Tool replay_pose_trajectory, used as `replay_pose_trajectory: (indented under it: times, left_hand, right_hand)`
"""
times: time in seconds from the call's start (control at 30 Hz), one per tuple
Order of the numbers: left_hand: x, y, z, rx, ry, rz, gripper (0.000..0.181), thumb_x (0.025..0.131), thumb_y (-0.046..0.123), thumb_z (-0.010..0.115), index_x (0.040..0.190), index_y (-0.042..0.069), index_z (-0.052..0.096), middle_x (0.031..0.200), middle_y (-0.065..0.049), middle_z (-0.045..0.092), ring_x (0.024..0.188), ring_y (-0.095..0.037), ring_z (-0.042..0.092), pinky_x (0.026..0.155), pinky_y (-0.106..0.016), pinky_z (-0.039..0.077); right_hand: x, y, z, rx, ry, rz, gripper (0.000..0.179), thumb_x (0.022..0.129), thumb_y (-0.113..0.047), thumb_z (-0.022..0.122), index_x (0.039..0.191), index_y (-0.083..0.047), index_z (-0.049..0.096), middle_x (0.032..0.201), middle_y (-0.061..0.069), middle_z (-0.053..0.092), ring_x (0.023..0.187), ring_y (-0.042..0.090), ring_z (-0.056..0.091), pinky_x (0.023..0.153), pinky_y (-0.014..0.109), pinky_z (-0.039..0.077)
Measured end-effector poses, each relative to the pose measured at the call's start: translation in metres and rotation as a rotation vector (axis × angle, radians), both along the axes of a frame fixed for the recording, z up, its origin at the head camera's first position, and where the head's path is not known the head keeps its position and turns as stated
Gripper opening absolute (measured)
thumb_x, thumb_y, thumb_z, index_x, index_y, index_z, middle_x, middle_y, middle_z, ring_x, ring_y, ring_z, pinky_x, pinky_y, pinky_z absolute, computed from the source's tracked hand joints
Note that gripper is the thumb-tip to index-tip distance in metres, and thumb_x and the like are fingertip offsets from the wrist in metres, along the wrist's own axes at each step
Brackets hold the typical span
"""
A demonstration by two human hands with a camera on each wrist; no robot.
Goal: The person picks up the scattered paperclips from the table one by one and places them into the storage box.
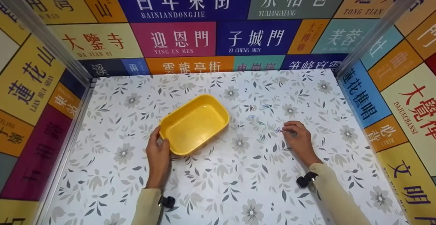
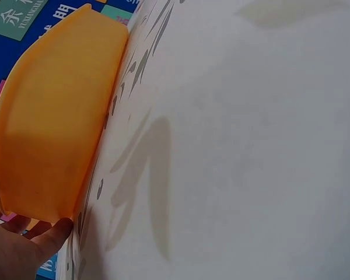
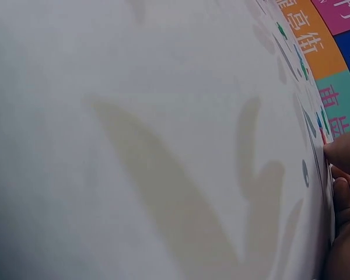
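A yellow plastic basin (image 1: 196,126) stands slanted on the floral tabletop, its inside bare. My left hand (image 1: 158,153) grips its near left end, thumb on the near side and fingers around the corner; in the left wrist view those fingers (image 2: 51,239) lie low against the basin wall (image 2: 52,128). To the right, my right hand (image 1: 299,141) pinches a purplish paper clip (image 1: 279,130) between thumb and fingertips, close over the table. Several more paper clips lie between the basin and that hand, among them a green clip (image 1: 260,123) and a bluish clip (image 1: 251,116).
Farther back lie a green-blue clip (image 1: 267,106) and a brownish clip (image 1: 251,108); another green clip (image 1: 262,137) is nearer. The white tabletop (image 1: 218,191) has a printed leaf pattern. Walls with colourful sign panels (image 1: 173,39) enclose the back and both sides.
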State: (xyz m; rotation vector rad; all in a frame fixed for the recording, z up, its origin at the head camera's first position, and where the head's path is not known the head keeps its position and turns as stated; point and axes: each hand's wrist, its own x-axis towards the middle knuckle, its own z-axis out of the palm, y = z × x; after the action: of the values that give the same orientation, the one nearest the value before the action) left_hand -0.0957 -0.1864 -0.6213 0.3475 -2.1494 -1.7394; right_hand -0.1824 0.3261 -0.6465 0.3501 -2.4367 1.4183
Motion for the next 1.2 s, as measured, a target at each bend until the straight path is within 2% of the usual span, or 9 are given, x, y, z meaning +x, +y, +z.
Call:
replay_pose_trajectory:
  times: [0.17, 0.3, 0.4, 0.5, 0.67, 0.87, 1.03, 1.1, 1.2]
  left_hand:
    - [0.000, 0.000, -0.002, 0.010, -0.011, 0.007, 0.055, 0.109, 0.007, 0.055, 0.163, 0.016, 0.053, 0.159, -0.007, 0.059, 0.105, -0.028, 0.065, 0.095, -0.025, 0.050]
    - [0.000, 0.000, -0.002, 0.024, -0.006, 0.000, 0.056, 0.109, 0.006, 0.055, 0.164, 0.016, 0.053, 0.161, -0.007, 0.057, 0.130, -0.027, 0.063, 0.112, -0.036, 0.049]
    - [-0.001, 0.001, -0.003, 0.025, 0.000, 0.000, 0.056, 0.108, 0.006, 0.055, 0.164, 0.015, 0.053, 0.162, -0.007, 0.057, 0.145, -0.025, 0.055, 0.121, -0.044, 0.045]
    - [-0.002, 0.002, -0.003, 0.030, 0.000, 0.003, 0.056, 0.108, 0.006, 0.055, 0.163, 0.015, 0.053, 0.162, -0.007, 0.057, 0.140, -0.027, 0.058, 0.115, -0.041, 0.048]
    - [-0.002, 0.003, -0.002, 0.035, 0.004, 0.006, 0.055, 0.108, 0.005, 0.055, 0.162, 0.013, 0.054, 0.160, -0.009, 0.058, 0.127, -0.033, 0.063, 0.099, -0.026, 0.051]
    - [-0.004, 0.004, 0.000, 0.048, 0.007, -0.002, 0.054, 0.109, 0.006, 0.056, 0.162, 0.011, 0.053, 0.160, -0.012, 0.057, 0.140, -0.031, 0.060, 0.105, -0.022, 0.050]
    - [-0.007, 0.006, 0.001, 0.058, 0.001, 0.013, 0.055, 0.109, 0.004, 0.056, 0.163, 0.011, 0.053, 0.161, -0.012, 0.056, 0.143, -0.031, 0.058, 0.109, -0.027, 0.050]
    - [-0.008, 0.008, 0.005, 0.067, 0.004, 0.016, 0.055, 0.108, 0.001, 0.055, 0.163, 0.007, 0.052, 0.162, -0.015, 0.056, 0.144, -0.035, 0.057, 0.110, -0.029, 0.050]
    - [-0.007, 0.013, 0.018, 0.073, 0.003, 0.011, 0.056, 0.107, -0.004, 0.053, 0.163, 0.001, 0.049, 0.163, -0.021, 0.053, 0.145, -0.041, 0.056, 0.110, -0.027, 0.049]
  right_hand:
    - [0.001, -0.002, 0.001, 0.001, -0.038, -0.004, 0.011, 0.094, 0.014, 0.077, 0.101, 0.006, 0.081, 0.122, 0.023, 0.071, 0.109, 0.034, 0.068, 0.095, 0.010, 0.050]
    - [0.001, -0.002, 0.000, 0.019, -0.050, -0.013, 0.010, 0.095, 0.014, 0.077, 0.101, 0.007, 0.081, 0.122, 0.023, 0.070, 0.109, 0.032, 0.068, 0.095, 0.008, 0.049]
    - [0.001, -0.002, -0.002, 0.030, -0.048, -0.013, 0.008, 0.096, 0.012, 0.077, 0.102, 0.009, 0.079, 0.122, 0.023, 0.070, 0.107, 0.032, 0.069, 0.095, 0.008, 0.048]
    - [0.001, -0.001, -0.003, 0.039, -0.064, -0.014, 0.004, 0.099, 0.008, 0.075, 0.101, 0.009, 0.078, 0.123, 0.023, 0.069, 0.107, 0.028, 0.068, 0.095, 0.009, 0.047]
    - [0.001, -0.001, -0.002, 0.059, -0.093, -0.016, 0.008, 0.104, 0.002, 0.071, 0.101, 0.007, 0.076, 0.126, 0.021, 0.068, 0.111, 0.025, 0.063, 0.095, 0.009, 0.045]
    - [0.001, -0.001, -0.002, 0.108, -0.046, -0.020, 0.009, 0.106, 0.004, 0.067, 0.101, 0.008, 0.073, 0.126, 0.023, 0.068, 0.107, 0.034, 0.066, 0.090, 0.009, 0.046]
    - [0.000, -0.001, 0.001, 0.072, -0.064, -0.034, 0.009, 0.105, 0.005, 0.066, 0.099, 0.006, 0.073, 0.123, 0.021, 0.070, 0.104, 0.025, 0.066, 0.089, 0.011, 0.048]
    - [0.000, -0.002, 0.003, 0.054, -0.073, -0.040, 0.009, 0.105, 0.004, 0.067, 0.098, 0.005, 0.073, 0.122, 0.020, 0.071, 0.104, 0.022, 0.066, 0.089, 0.011, 0.049]
    - [0.000, -0.003, 0.005, 0.028, -0.071, -0.048, 0.009, 0.105, 0.004, 0.069, 0.097, 0.004, 0.074, 0.119, 0.019, 0.073, 0.104, 0.021, 0.068, 0.089, 0.010, 0.049]
